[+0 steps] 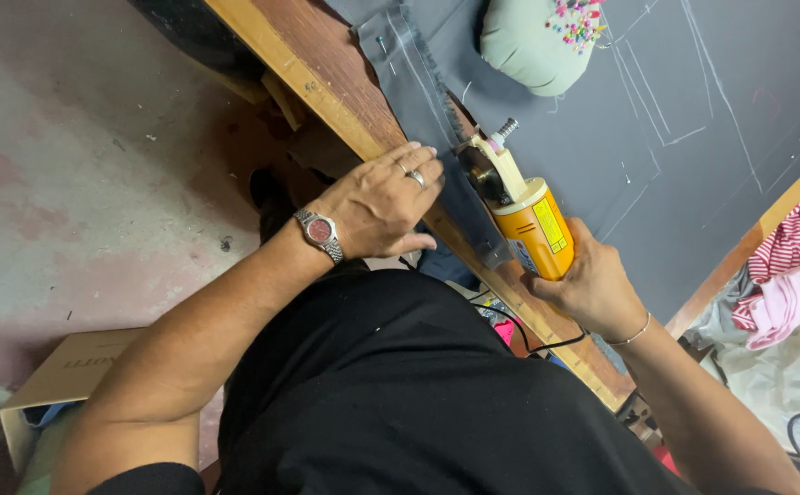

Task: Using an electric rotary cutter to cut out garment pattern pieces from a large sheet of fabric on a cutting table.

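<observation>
My right hand [592, 280] is wrapped tight around the orange rotary cutter [524, 215], a fat cylinder with a cream blade guard. Its long axis runs diagonally away from me, blade end leading up-left. My left hand [381, 202] lies flat, fingers extended, pinning the grey fabric [656, 110] at the wooden table edge [326, 87].

Cutter: orange cylindrical electric fabric cutter [530, 227], cream blade head, tilted along the table edge.
Cloth: dark grey chalk-marked fabric [656, 110], spread flat, edge strip under the blade.
</observation>
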